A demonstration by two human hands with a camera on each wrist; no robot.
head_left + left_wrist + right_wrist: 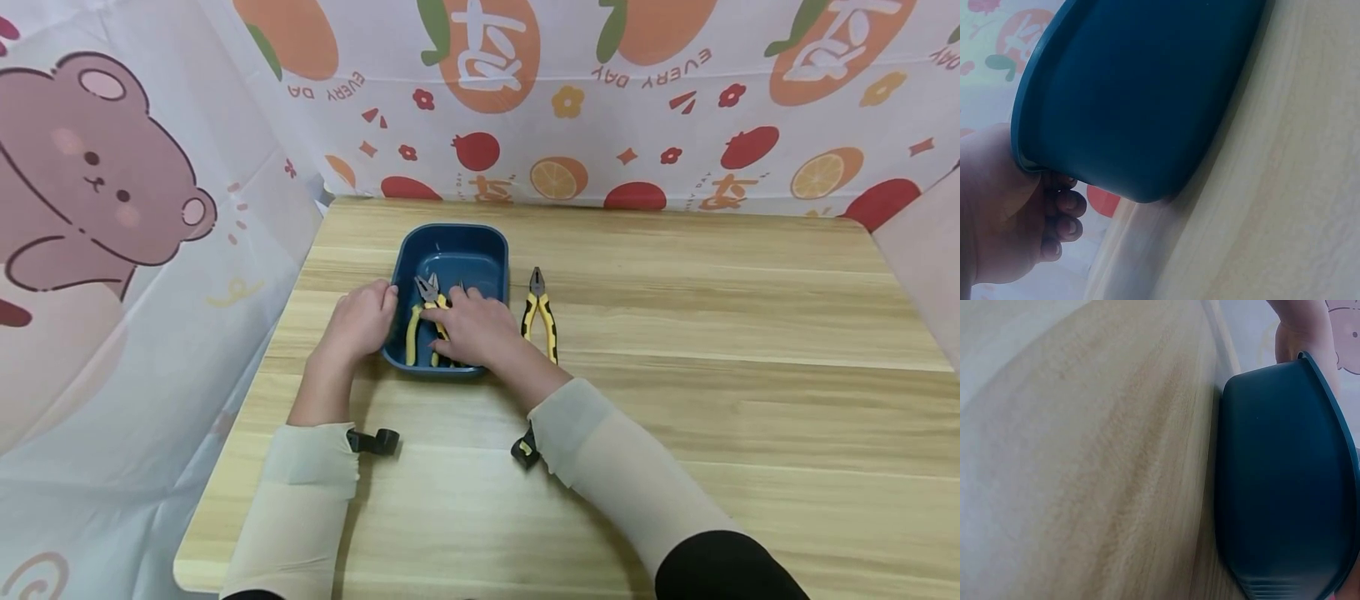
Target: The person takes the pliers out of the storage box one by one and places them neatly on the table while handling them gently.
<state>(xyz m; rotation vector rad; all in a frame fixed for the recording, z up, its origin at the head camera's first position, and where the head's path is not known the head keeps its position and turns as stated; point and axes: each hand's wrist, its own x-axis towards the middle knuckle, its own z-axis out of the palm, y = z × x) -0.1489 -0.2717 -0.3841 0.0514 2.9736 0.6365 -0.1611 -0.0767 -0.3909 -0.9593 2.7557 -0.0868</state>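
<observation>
A dark blue bin (pixel 450 237) holds several pairs of pliers with yellow and black handles. One of these pliers (pixel 427 289) shows its grey jaws at the left of the bin. My left hand (pixel 363 318) grips the bin's left rim, and in the left wrist view its curled fingers (pixel 1067 228) show beside the rim. My right hand (pixel 480 327) reaches down inside the bin over the pliers, thumb and forefinger apart. Its palm hides what lies under it, so whether it holds a pair of pliers is unclear. In the right wrist view the bin's wall (pixel 1285 481) covers the right hand's work.
Just right of the bin, another pair of pliers (pixel 537 312) lies on the wooden table (pixel 712 375), jaws pointing away and handles partly behind my right forearm. A printed cloth (pixel 585 108) hangs along the table's far edge, and another with a bear (pixel 112 167) on the left.
</observation>
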